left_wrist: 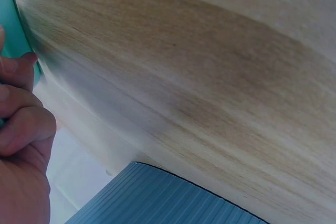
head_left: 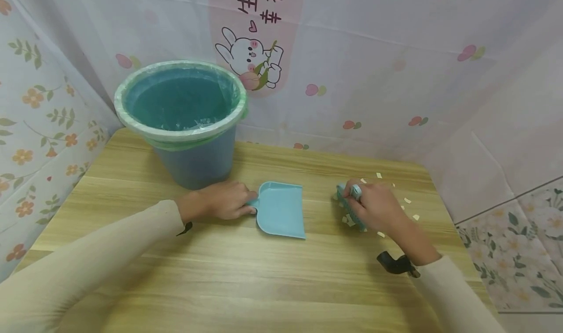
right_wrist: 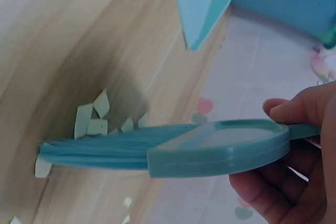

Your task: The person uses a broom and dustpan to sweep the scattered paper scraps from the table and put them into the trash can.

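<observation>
My left hand [head_left: 229, 200] grips the short handle of a light blue dustpan [head_left: 280, 210], whose straight edge faces right on the wooden table. In the left wrist view only a strip of the dustpan [left_wrist: 11, 22] shows beside the curled fingers. To the right, my right hand [head_left: 377, 207] holds a blue hand brush [right_wrist: 220, 145] by its handle. The bristles [right_wrist: 105, 153] touch the table among small pale paper scraps [right_wrist: 84, 119]. Several scraps lie along the bristles' dustpan side; others [head_left: 407, 200] are scattered behind the brush. A gap of bare table separates brush and dustpan.
A blue bin [head_left: 198, 162] with a green-tinted liner stands at the back left of the wooden table [head_left: 264, 284]. Behind the table hangs a printed white cloth [head_left: 360, 69]. A black strap end [head_left: 393, 263] hangs by the right wrist.
</observation>
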### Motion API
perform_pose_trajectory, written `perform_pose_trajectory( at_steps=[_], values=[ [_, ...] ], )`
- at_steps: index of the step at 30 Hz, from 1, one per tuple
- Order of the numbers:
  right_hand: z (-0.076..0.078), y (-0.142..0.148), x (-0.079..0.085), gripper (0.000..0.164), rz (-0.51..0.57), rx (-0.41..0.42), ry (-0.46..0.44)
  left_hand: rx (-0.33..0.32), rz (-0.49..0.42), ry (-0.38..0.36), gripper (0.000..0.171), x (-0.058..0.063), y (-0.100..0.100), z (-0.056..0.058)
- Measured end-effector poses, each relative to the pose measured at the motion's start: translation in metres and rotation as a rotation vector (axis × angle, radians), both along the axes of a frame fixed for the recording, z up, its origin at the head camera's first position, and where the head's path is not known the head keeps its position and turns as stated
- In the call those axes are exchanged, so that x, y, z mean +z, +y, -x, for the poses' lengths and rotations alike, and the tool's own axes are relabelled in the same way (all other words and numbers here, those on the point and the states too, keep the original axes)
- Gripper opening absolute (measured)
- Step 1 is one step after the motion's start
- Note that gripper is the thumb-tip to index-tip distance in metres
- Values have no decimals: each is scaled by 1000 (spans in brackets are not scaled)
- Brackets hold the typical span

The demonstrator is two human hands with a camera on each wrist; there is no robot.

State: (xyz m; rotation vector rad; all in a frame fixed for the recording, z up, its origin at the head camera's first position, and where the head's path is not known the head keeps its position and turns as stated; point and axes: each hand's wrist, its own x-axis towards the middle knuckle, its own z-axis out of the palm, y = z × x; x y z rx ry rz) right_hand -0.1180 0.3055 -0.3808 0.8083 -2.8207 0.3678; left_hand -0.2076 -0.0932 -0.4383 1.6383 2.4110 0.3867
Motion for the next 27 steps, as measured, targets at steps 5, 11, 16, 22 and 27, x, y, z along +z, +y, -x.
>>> perform_pose_trajectory(
  at_steps=[5, 11, 16, 22, 27],
  values=[
    [-2, -10, 2, 11, 40, 55, -1, 0, -12, -4, 23, 1, -1, -1],
    [2, -10, 7, 14, 41, 38, 49, -10, -26, -2, 23, 2, -1, 0],
    [7, -10, 6, 10, -15, 57, 81, -15, -25, -2, 23, 2, -1, 0],
    [5, -11, 1, 14, -86, 103, 33, -10, -10, -2, 23, -1, 0, 1],
    [-1, -8, 2, 20, -66, 158, -15, -4, -7, -12, 23, 0, 0, 1]
  ],
)
